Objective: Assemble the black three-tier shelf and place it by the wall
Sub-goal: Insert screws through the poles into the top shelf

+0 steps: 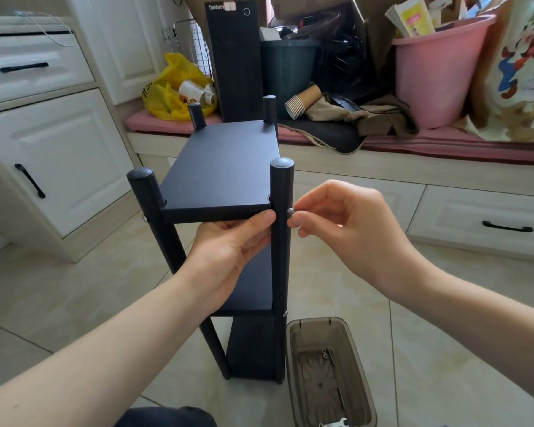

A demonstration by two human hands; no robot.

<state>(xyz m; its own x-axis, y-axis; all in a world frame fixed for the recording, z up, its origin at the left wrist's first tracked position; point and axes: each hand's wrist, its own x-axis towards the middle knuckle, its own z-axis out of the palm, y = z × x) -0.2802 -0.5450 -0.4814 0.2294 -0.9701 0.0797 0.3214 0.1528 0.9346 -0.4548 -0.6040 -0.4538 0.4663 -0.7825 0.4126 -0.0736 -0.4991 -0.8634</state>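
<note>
Left hand grips shelf; right hand pinches screw at post.

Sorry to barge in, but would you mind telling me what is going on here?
A person is assembling a black three-tier shelf, which stands upright on the tiled floor. The left hand holds the top board by the front right post, while the right hand pinches a small screw against that post's side. A brown tray beside the shelf holds a few spare fittings.

A pink bucket stuffed with papers, stacked paper cups, a yellow plastic bag and a black computer tower crowd a cushioned bench beside white cabinets.
</note>
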